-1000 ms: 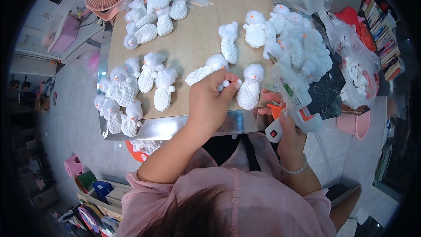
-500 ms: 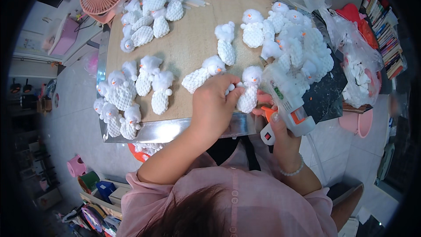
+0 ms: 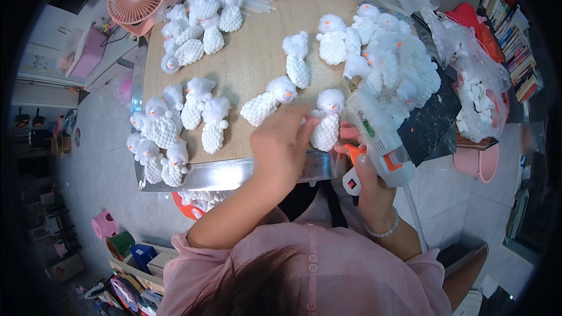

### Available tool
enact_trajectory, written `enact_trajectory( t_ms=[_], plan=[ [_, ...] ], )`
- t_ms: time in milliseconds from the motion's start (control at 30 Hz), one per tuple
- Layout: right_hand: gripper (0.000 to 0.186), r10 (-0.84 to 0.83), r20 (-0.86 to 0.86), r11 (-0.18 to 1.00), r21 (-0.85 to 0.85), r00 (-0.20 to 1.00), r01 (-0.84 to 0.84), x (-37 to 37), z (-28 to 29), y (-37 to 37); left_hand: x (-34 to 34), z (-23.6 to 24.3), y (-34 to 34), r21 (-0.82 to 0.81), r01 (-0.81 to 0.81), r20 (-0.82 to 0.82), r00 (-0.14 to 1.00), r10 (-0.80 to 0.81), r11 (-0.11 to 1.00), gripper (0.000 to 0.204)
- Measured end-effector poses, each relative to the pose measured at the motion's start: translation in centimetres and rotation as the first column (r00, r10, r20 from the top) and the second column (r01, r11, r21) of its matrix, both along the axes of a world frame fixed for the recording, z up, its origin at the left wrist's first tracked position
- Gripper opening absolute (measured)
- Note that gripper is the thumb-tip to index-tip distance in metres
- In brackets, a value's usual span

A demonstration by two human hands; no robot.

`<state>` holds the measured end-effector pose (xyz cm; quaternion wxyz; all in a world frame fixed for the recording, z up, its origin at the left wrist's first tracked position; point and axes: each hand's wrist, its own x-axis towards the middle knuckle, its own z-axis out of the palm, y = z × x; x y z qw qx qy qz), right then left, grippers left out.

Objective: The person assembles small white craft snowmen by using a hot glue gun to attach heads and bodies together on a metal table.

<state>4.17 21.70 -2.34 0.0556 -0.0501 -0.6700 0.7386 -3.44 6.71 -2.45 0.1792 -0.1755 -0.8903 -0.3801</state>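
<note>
A clear plastic bag [image 3: 494, 90] at the right side holds white pieces. Below the near edge of the bench [image 3: 252, 52], a red container [image 3: 185, 205] partly shows, with white textured pieces in it. At lower left, a tan box [image 3: 153, 284] holds a blue item [image 3: 142, 256] among other things. A pink bucket [image 3: 477, 164] stands at the right, its contents too hard to make out.

The nearest snowman doll [image 3: 325, 133] lies face up close to the bench's near edge, between the two hands. Its long axis runs mostly away from the person, head at the far end and leaning slightly right. It has a fluffy white head, a small orange nose and a plump body of chunky white knit.

The right hand [image 3: 376, 184] is clamped around the handle of a white glue gun [image 3: 383, 143] with an orange trigger; its outer fingertips reach beside the doll's lower right side. The gun's long axis slants, nozzle end up and to the left, toward the pile of dolls [image 3: 404, 58] at the right.

The left hand [image 3: 280, 149] is bent at the doll's left side, fingers close to the thumb; blur leaves it unclear whether they grip anything. Just beyond it, a slanted doll [image 3: 263, 104] has its head up and to the right. Farther off, another doll [image 3: 297, 61] lies with its head away from the person.
</note>
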Motion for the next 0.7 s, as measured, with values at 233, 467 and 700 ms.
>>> enact_trajectory(
  t_ms=[233,467,700],
  plan=[
    [0.038,0.127,0.046,0.991,-0.044,0.991,-0.125,1.4,1.0,1.3,0.7,3.9,-3.9,0.788,-0.290,0.613,0.446,-0.652,0.543,0.038],
    [0.060,0.256,0.160,0.967,-0.034,0.953,-0.254,2.4,2.3,1.3,1.0,3.6,-4.8,0.844,-0.369,0.510,0.326,-0.796,0.389,0.034],
    [0.038,0.346,0.103,0.925,-0.201,0.932,-0.321,3.3,1.9,1.9,0.9,2.0,-4.8,0.851,-0.470,0.439,0.396,-0.806,0.233,0.019]
  ],
)
